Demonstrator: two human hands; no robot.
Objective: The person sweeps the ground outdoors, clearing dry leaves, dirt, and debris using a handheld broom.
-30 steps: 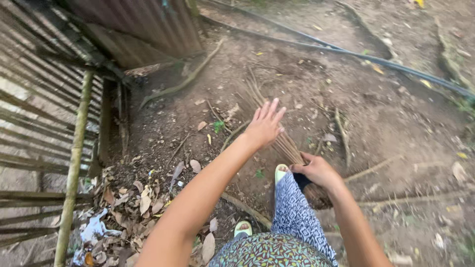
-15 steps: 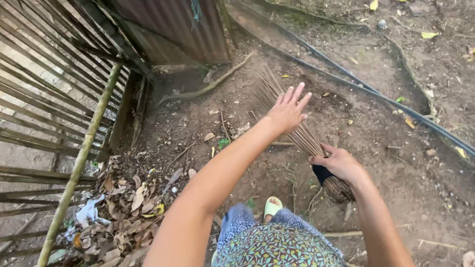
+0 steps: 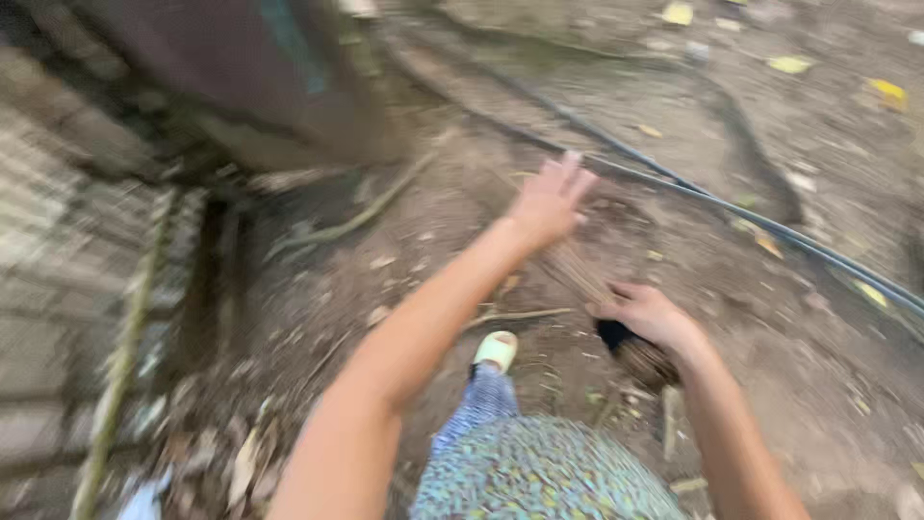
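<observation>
Whole view is motion-blurred, so fine detail is lost.

Far left: slatted fence [image 3: 58,241], pale bars, w/ a greenish bamboo pole [image 3: 120,366] leaning up along it. At its foot, a heap of dry leaves [image 3: 231,453] on the dirt. Above, top left-centre, a dark rust-brown metal wall [image 3: 241,67], w/ a thin root or stick [image 3: 356,217] lying just below it.

Centre: left arm stretches fwd from bottom of view. Left hand [image 3: 551,197] is spread wide, fingers apart, palm down, holding nothing; it sits over the upper bristle end of the broom [image 3: 582,274], touching or just above, can't tell thru blur. Broom is a bundle of thin brown sticks, slanting from upper left down to lower right over bare dirt ground [image 3: 818,366].

Below that, a foot in a pale yellow-green sandal [image 3: 497,349] on the dirt, and a blue-green patterned garment [image 3: 539,472] at the bottom edge.

Right of centre: right hand [image 3: 643,313] is wrapped closed around the broom's lower bound end, where a dark band shows just under the fingers.

Right: a black hose [image 3: 770,226] runs diagonally across the ground from upper centre to right edge, behind both hands. Scattered yellow leaves [image 3: 789,64] lie beyond it, top right.
</observation>
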